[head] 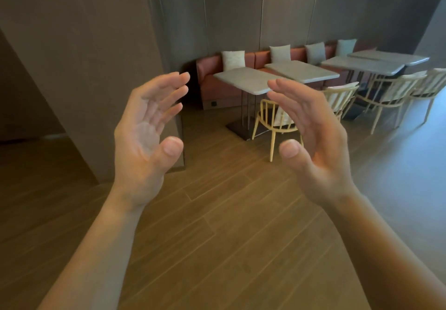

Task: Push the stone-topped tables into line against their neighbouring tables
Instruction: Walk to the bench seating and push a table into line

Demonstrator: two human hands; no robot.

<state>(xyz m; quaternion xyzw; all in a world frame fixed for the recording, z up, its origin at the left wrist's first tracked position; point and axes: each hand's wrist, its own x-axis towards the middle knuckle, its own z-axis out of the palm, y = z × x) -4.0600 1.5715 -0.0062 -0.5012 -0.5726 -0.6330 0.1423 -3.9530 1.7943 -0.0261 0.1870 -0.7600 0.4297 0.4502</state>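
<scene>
Out in front of me, over the wooden plank floor [217, 237], both hands are raised with nothing in them. My left hand [144, 138] and right hand [313, 136] face each other palm to palm, spread wide, with fingers nearly straight and thumbs pointing inward, and there is a clear gap between the two. Neither touches any furniture. Beyond them, four stone-topped desks stand in a row along a reddish banquette [212, 78] against the dark panelled wall. The nearest desk [243, 79] stands furthest left on a thin post and a dark flat base. The second desk [301, 70] is just to its right and sits further back toward the banquette, so their front edges do not line up. I cannot tell whether those two tops touch, because my right fingertips cover that corner in the view. The third desk [362, 64] and fourth desk [391, 56] follow on the right, staggered in the same way. Pale cushions [233, 60] lean upright along the banquette's back. A light wooden spindle-back chair [272, 119] stands at the near side of the nearest desk, partly hidden by my right hand. More chairs of the same kind [391, 92] stand before the desks further right. A broad brown wall panel [84, 56] fills the left.
</scene>
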